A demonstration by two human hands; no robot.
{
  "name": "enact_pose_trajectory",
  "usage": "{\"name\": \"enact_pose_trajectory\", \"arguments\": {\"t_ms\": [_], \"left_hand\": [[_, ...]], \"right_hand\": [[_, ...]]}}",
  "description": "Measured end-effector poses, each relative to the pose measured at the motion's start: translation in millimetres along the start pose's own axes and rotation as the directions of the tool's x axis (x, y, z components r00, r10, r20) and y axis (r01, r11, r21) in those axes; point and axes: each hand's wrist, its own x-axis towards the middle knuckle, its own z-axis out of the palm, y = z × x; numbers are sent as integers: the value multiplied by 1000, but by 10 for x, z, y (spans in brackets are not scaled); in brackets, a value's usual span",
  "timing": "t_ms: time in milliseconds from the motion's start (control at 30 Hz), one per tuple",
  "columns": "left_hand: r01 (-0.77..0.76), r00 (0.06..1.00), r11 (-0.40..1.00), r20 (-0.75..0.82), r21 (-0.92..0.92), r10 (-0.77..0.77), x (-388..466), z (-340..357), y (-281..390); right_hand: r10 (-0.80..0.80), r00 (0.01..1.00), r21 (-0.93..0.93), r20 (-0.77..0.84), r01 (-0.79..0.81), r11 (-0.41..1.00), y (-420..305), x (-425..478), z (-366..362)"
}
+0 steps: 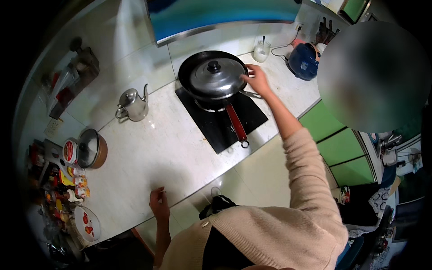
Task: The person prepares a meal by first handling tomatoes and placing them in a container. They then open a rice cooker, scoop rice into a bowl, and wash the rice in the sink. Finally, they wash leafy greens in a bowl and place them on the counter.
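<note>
A dark wok (184, 72) with a red handle (237, 123) sits over the black cooktop (216, 140). Inside its rim rests a steel lid (202, 79) with a black knob (214, 66); the lid covers what is in the wok. My right hand (258, 79) is at the right side of the wok, thumb over the lid's edge and fingers by the rim; whether it grips either is unclear. Below that hand a metal utensil handle (252, 95) sticks out. My left hand (159, 204), loosely curled with nothing visible in it, hangs near the counter's front edge.
A steel kettle (137, 107) and a lidded pot (101, 150) stand to the left on the white counter (152, 145). Several bottles and jars and a white bowl (94, 224) line the far left. Behind right are a glass jar (262, 52) and a blue rice cooker (302, 62).
</note>
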Motion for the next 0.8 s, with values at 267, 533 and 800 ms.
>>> {"name": "enact_pose_trajectory", "arguments": {"t_ms": [267, 533, 800], "left_hand": [[-229, 963, 973, 149, 20, 224, 172, 667, 821], [-503, 863, 864, 25, -23, 504, 1036, 2140, 2192], [-461, 886, 854, 82, 241, 456, 1425, 3114, 2828]], "right_hand": [[298, 905, -481, -302, -415, 772, 1407, -255, -2166], [218, 950, -445, -222, -298, 845, 2272, 1043, -1948], [251, 967, -456, -36, -239, 857, 3319, 2573, -1103]]}}
